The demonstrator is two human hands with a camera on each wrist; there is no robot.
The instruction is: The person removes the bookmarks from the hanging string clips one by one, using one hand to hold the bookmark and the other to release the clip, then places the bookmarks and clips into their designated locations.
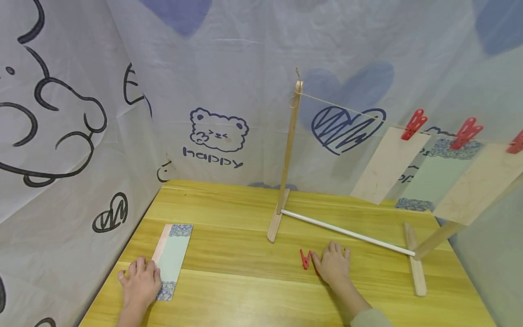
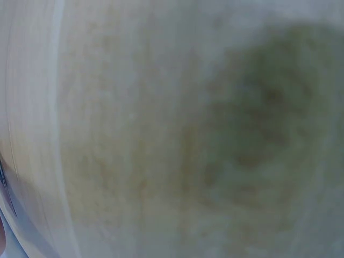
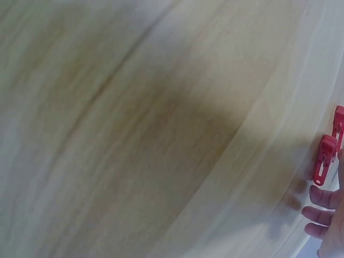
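My left hand (image 1: 140, 281) rests over the left edge of a pale green paper strip (image 1: 171, 261) with blue patterned ends. Beneath that one, a pinkish strip (image 1: 160, 245) sticks out along its left side. In the left wrist view only a sliver of the hand shows at the lower left edge. My right hand (image 1: 335, 263) lies on the table, its fingers loosely spread, right beside a small red clothespin (image 1: 305, 260). The same clothespin (image 3: 324, 159) appears by the fingertips (image 3: 321, 199) at the edge of the right wrist view.
Behind the right hand stands a wooden frame (image 1: 289, 150) with a white bar (image 1: 347, 231) low across it. From its string (image 1: 335, 103) hang several paper strips, among them a cream one (image 1: 388, 165), held by red clothespins (image 1: 414, 124). Printed cloth (image 1: 245, 68) surrounds the wooden table (image 1: 245, 299).
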